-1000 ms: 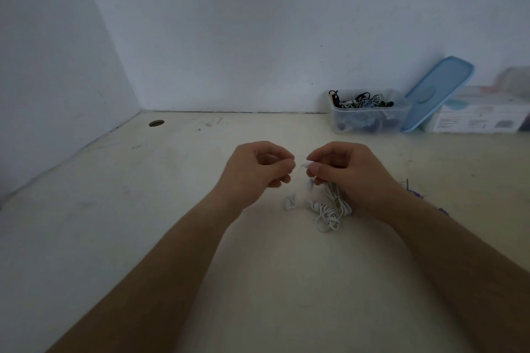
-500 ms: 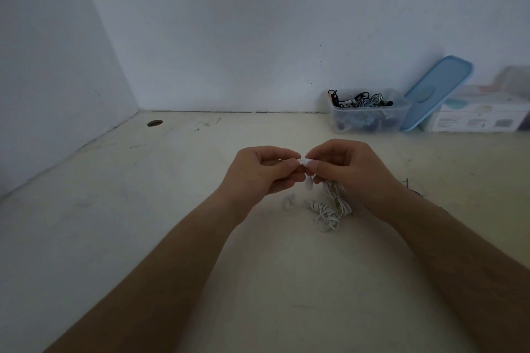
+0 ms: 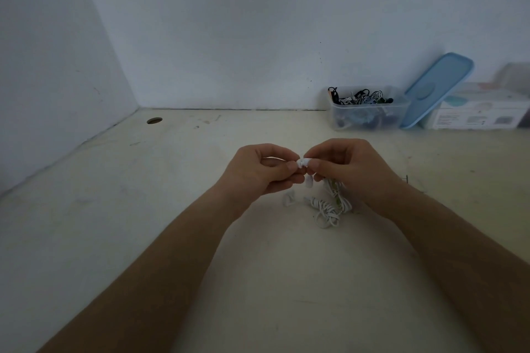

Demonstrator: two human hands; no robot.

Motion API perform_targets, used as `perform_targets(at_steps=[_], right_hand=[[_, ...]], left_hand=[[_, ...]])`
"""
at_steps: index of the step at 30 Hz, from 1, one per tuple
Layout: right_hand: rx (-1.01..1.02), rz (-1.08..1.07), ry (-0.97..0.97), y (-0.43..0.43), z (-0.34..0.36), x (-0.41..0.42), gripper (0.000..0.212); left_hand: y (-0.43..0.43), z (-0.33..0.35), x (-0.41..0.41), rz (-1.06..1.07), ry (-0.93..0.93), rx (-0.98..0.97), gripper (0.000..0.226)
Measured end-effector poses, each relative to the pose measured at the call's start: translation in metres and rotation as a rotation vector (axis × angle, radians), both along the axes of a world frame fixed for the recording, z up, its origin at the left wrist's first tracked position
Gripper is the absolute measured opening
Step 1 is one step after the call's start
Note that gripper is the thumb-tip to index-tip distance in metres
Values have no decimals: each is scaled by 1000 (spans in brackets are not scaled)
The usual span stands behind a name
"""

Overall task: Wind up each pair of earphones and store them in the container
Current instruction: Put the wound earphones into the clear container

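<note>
Earphones: the white earphones (image 3: 329, 206) lie loosely heaped on the table (image 3: 172, 238), just under your right wrist.
Hands: your left hand (image 3: 258, 172) and right hand (image 3: 352, 166), apart a second ago, now meet, both pinching one earbud (image 3: 302, 163).
Meaning: winding looks about to start.
Container: the container (image 3: 367, 114) stands open by the far wall.
</note>
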State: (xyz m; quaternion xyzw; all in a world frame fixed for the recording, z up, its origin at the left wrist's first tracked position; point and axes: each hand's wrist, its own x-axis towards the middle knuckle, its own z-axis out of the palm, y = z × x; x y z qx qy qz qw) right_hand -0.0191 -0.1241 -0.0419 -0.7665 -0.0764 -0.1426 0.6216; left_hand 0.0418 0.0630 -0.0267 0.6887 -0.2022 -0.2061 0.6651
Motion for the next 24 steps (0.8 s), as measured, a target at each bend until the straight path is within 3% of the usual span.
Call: perform_targets(at_steps=[24], right_hand=[[19,30,9,-1,1,-3,9]], left_hand=[[2,0,1,-40,4,8,10]])
